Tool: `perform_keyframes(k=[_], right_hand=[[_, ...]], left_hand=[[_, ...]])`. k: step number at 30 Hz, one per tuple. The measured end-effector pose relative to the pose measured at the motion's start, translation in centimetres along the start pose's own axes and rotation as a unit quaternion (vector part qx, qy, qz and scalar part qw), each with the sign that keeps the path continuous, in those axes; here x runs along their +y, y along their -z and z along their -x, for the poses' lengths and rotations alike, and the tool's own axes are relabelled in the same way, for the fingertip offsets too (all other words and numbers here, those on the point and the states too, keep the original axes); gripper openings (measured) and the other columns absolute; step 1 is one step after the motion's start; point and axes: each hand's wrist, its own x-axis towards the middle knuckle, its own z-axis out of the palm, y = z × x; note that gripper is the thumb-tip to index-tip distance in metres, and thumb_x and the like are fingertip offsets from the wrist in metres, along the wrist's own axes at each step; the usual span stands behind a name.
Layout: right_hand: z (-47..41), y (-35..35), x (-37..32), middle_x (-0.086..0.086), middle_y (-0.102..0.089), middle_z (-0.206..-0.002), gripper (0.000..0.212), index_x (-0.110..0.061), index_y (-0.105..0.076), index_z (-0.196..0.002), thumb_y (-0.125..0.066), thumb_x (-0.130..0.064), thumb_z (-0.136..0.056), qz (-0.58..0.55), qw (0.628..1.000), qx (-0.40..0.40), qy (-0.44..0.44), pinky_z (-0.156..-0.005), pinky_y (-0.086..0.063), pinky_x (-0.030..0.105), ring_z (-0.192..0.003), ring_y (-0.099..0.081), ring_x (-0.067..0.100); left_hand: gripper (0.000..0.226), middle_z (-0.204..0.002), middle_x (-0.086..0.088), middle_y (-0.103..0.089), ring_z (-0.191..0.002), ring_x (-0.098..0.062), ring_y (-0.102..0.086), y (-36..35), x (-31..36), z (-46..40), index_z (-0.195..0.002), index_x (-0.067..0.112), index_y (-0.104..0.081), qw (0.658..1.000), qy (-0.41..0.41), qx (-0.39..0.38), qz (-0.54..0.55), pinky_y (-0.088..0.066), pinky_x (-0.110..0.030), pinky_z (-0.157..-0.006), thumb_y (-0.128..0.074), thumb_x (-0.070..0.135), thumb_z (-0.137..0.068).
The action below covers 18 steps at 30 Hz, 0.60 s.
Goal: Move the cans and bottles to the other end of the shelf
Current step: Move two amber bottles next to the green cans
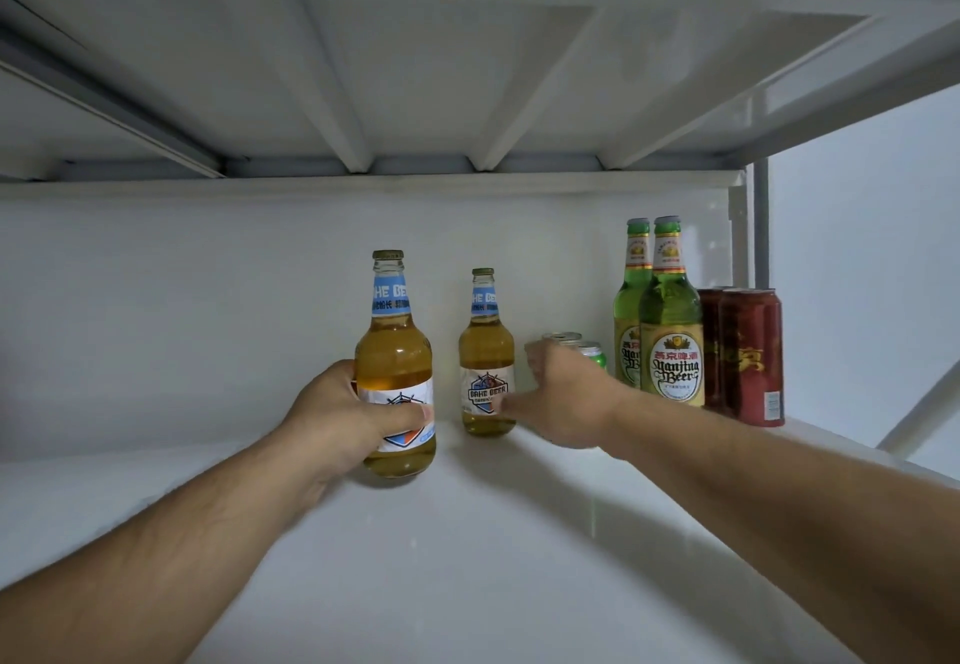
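The left hand [345, 416] grips a clear bottle [395, 351]; the right hand [563, 398], half open, empty, reaches past a second bottle [485, 351] toward green cans [592, 351], beside green bottles [670, 331] and red cans [750, 357].

Soft, even, cool daylight fills the view, brightest at the open right side. The shelf [467, 559] surface carries a pale sheen and only faint shadows under the bottles. Wide-angle distortion bends the upper shelf's ribs [337, 92] and splays the forearms at the bottom corners. The right hand [566, 393] is smeared (motion blur); bottle labels stay fairly legible.
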Motion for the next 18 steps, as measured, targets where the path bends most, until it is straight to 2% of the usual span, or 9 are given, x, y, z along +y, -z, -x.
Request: perform_keyframes(k=[1, 3, 7, 10, 11, 13, 15, 18], right_hand=[[0.8, -0.1, 0.2, -0.014, -0.048, -0.062, 0.032, -0.027, -0.046, -0.073, -0.072, -0.027, -0.092, -0.007, 1.0, -0.009, 0.027, -0.044, -0.032, 0.011, -0.057, -0.046, 0.001], [1.6, -0.3, 1.1, -0.015, -0.05, -0.055, 0.035, -0.03, -0.047, -0.068, -0.074, -0.023, -0.09, -0.031, 0.998, -0.01, 0.061, -0.05, -0.036, 0.011, -0.054, -0.048, 0.001], [1.5, -0.2, 2.2, -0.021, -0.054, -0.068, 0.033, -0.035, -0.048, -0.072, -0.072, -0.022, -0.091, -0.044, 0.996, 0.005, 0.076, -0.065, -0.044, 0.013, -0.069, -0.055, -0.001], [1.6, 0.0, 3.0, -0.022, -0.05, -0.053, 0.039, -0.036, -0.045, -0.067, -0.072, -0.022, -0.091, -0.044, 0.995, 0.005, 0.089, -0.056, -0.04, 0.009, -0.059, -0.05, -0.003], [1.7, 0.1, 3.1, -0.021, -0.05, -0.054, 0.039, -0.036, -0.045, -0.066, -0.072, -0.022, -0.091, -0.045, 0.995, -0.002, 0.09, -0.06, -0.043, 0.012, -0.061, -0.052, -0.002], [1.6, 0.2, 3.6, -0.016, -0.055, -0.062, 0.032, -0.033, -0.05, -0.067, -0.072, -0.024, -0.087, -0.046, 0.995, -0.01, 0.085, -0.07, -0.055, 0.027, -0.07, -0.06, 0.008], [1.4, 0.4, 3.9, -0.012, -0.051, -0.06, 0.028, -0.027, -0.05, -0.065, -0.072, -0.027, -0.081, -0.052, 0.996, -0.012, 0.075, -0.065, -0.052, 0.037, -0.064, -0.055, 0.013], [1.0, 0.4, 4.2, -0.006, -0.043, -0.062, 0.029, -0.02, -0.044, -0.066, -0.07, -0.031, -0.074, -0.052, 0.996, -0.019, 0.065, -0.058, -0.04, 0.037, -0.06, -0.043, 0.016]], left_hand=[[0.052, -0.104, -0.001, -0.08, -0.092, -0.024, -0.078, -0.2, 0.2, 0.0, -0.114, 0.025, -0.072, 1.0, 0.002, 0.003, 0.001, -0.061, -0.048, -0.092, -0.096, 0.023, -0.067], [0.054, -0.104, -0.001, -0.08, -0.092, -0.024, -0.078, -0.7, 0.9, -0.1, -0.114, 0.025, -0.071, 1.0, 0.005, 0.008, 0.008, -0.061, -0.047, -0.091, -0.096, 0.024, -0.067], [0.05, -0.103, -0.002, -0.08, -0.09, -0.023, -0.078, -2.6, 2.5, -0.8, -0.112, 0.025, -0.071, 1.0, 0.008, 0.008, 0.007, -0.062, -0.043, -0.086, -0.095, 0.024, -0.069], [0.042, -0.097, -0.002, -0.082, -0.085, -0.022, -0.08, -4.5, 3.1, -1.4, -0.107, 0.022, -0.075, 1.0, 0.013, -0.004, 0.017, -0.063, -0.046, -0.087, -0.095, 0.019, -0.069], [0.039, -0.095, -0.001, -0.082, -0.084, -0.022, -0.08, -5.3, 3.1, -1.5, -0.104, 0.021, -0.076, 1.0, 0.014, -0.008, 0.02, -0.064, -0.046, -0.087, -0.094, 0.018, -0.07], [0.038, -0.092, -0.002, -0.082, -0.083, -0.023, -0.08, -6.7, 3.2, -1.7, -0.101, 0.02, -0.078, 1.0, 0.019, -0.015, 0.02, -0.064, -0.046, -0.087, -0.095, 0.017, -0.066], [0.047, -0.091, -0.004, -0.082, -0.084, -0.024, -0.08, -7.8, 3.2, -1.9, -0.1, 0.018, -0.079, 0.999, 0.021, -0.025, 0.013, -0.063, -0.047, -0.088, -0.096, 0.02, -0.056], [0.051, -0.093, -0.005, -0.082, -0.084, -0.023, -0.08, -9.1, 3.2, -2.3, -0.103, 0.015, -0.079, 0.999, 0.023, -0.032, -0.004, -0.063, -0.046, -0.089, -0.095, 0.019, -0.055]])
